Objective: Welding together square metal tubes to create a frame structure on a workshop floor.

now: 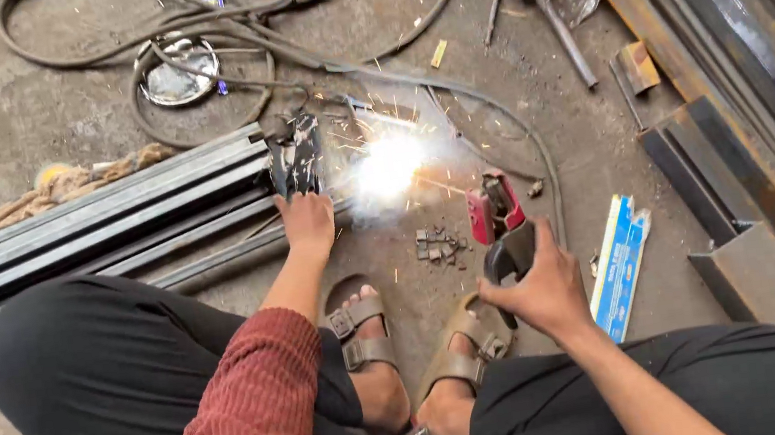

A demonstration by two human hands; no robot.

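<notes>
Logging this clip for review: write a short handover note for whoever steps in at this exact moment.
Left hand: pressed on the dark clamp piece at the end of the steel bars, steadying them on the floor.
Right hand: gripping the red electrode holder; its tip points at the arc.
Welding arc: lit just right of the bar ends, sparks flying.
Done: glare hides the joint, cannot tell.
Left: seam unfinished while the arc burns. Small metal pieces lie near the feet; blue-white packet at right.

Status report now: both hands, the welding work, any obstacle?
Left hand steadies steel bars. Right hand grips electrode holder. Arc sparking. Cables close behind.
</notes>
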